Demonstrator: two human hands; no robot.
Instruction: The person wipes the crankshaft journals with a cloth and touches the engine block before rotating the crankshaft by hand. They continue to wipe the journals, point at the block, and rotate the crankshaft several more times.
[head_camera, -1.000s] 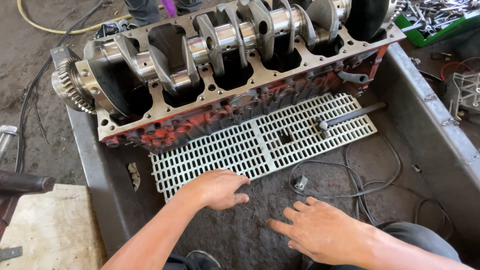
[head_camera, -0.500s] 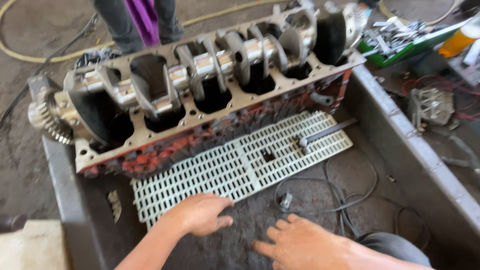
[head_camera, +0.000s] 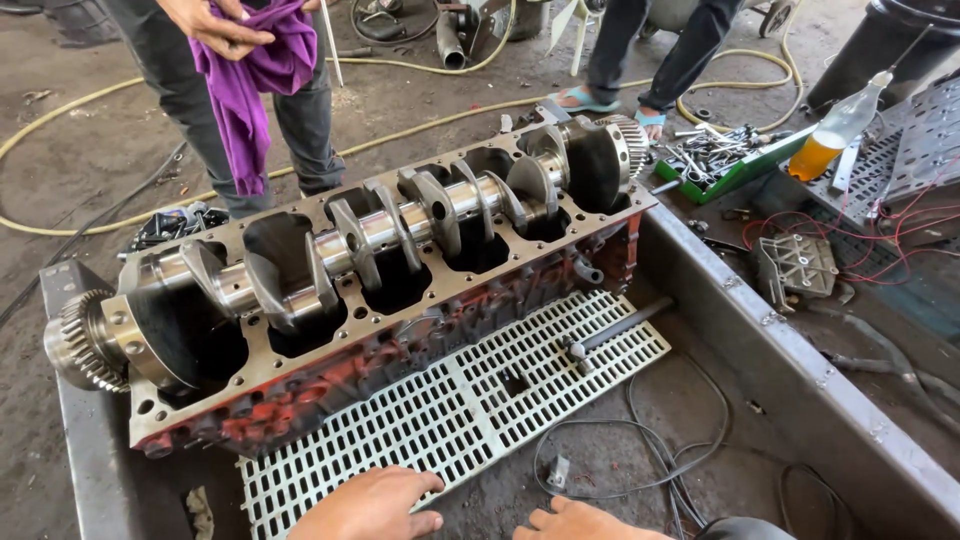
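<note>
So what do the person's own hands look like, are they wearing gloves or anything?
No gloves. The left hand and right hand are both bare, with no rings or watch in view. The left forearm is bare too, with no sleeve showing. Only the tops of the hands show at the picture's bottom edge.

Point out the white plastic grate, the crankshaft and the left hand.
white plastic grate (head_camera: 480, 395): head view, on the middle of its slatted surface.
crankshaft (head_camera: 385, 228): head view, on a shiny journal near mid-length.
left hand (head_camera: 375, 503): head view, on the back of the hand, resting on the grate's near edge.
</note>
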